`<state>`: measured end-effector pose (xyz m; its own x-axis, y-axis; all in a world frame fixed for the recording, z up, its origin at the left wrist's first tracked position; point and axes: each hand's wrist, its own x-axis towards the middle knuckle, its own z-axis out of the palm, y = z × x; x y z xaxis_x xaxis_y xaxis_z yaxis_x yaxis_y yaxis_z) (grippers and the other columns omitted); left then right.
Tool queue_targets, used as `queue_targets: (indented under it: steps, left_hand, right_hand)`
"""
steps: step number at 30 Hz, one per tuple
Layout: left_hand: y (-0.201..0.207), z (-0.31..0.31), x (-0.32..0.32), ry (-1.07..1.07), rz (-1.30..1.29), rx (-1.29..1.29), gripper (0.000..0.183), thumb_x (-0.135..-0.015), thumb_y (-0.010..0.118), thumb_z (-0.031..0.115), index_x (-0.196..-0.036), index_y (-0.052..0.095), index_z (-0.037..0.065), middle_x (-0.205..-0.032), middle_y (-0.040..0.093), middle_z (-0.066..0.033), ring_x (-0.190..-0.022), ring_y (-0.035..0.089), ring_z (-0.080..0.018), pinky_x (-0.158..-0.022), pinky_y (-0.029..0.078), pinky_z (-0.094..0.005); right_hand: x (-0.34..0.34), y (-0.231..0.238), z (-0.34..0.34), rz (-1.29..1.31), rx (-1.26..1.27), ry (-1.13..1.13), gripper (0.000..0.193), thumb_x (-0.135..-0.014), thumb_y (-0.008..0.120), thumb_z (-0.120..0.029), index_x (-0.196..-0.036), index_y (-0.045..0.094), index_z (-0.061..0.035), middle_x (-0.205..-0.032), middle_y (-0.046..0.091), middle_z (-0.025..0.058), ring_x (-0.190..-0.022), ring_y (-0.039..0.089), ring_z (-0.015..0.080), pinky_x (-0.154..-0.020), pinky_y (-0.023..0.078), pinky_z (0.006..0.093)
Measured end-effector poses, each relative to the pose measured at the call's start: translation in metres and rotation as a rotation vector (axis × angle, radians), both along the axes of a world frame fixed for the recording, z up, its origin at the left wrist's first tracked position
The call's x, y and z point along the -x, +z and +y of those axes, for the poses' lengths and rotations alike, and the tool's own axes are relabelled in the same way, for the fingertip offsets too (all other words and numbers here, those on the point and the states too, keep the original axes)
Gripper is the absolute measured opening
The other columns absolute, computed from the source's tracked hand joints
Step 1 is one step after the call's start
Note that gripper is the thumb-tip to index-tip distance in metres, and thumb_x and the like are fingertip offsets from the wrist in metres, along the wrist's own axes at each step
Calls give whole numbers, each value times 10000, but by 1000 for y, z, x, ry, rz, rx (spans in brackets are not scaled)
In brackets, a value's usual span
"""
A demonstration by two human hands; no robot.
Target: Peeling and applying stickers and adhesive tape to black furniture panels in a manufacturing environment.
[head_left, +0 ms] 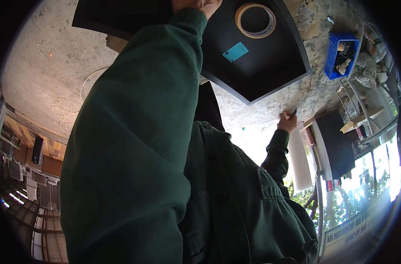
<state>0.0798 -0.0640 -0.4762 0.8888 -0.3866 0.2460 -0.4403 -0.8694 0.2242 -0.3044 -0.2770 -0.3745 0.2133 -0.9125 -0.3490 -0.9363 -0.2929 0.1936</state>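
Note:
A large black board with a raised rim (271, 66) spreads across the top of the head view. On it lie a wide roll of tape (274, 22) and a small teal card or label (235, 52). My left hand (196, 5) is at the black board, cut off by the top edge, so its fingers do not show. Lower right, beyond the board's near corner, my right hand (287, 122) is closed round a small dark slim tool (293, 113). Its exact kind is too small to tell. Green sleeves cover both arms.
A blue plastic crate (341, 56) with odds and ends stands on the concrete floor at the right, beside a metal rack (351, 101) and plastic wrap. A white roll (299, 154) is near my right arm. Thin pale cord (62, 108) lies loosely looped on the left floor.

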Motion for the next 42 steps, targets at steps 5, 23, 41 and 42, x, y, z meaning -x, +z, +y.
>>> queue_targets:
  steps: [5, 23, 41, 42]
  left_hand:
    - [4, -1, 0, 8, 51, -49, 172, -722, 563, 266, -744, 483, 116, -818, 464, -85, -753, 479, -260, -633, 403, -401]
    - [3, -3, 1, 9, 45, -131, 174, -759, 553, 270, -764, 491, 108, -839, 461, -103, -784, 481, -269, -677, 420, -401]
    - [1, -5, 2, -4, 38, -126, 174, -759, 563, 258, -765, 487, 102, -834, 447, -106, -777, 478, -267, -683, 419, -401]
    - [1, -4, 1, -5, 28, -131, 177, -759, 563, 261, -762, 487, 101, -834, 449, -106, -776, 478, -267, -682, 419, -400]
  right_hand:
    - [-105, 9, 47, -770, -522, -330, 131, -732, 660, -98, -822, 583, -42, -703, 582, 23, -458, 452, 58, -359, 333, 180]
    - [-159, -63, 96, -659, -347, 229, 140, -772, 614, -119, -877, 602, -27, -745, 588, 46, -663, 570, 118, -603, 423, 231]
    - [-179, -79, 116, -819, -269, 224, 101, -655, 710, -40, -720, 650, -88, -700, 568, 19, -615, 552, 167, -538, 430, 267]
    - [-180, -79, 117, -822, -275, 265, 108, -651, 710, -41, -725, 646, -85, -707, 571, 20, -608, 551, 167, -540, 433, 272]
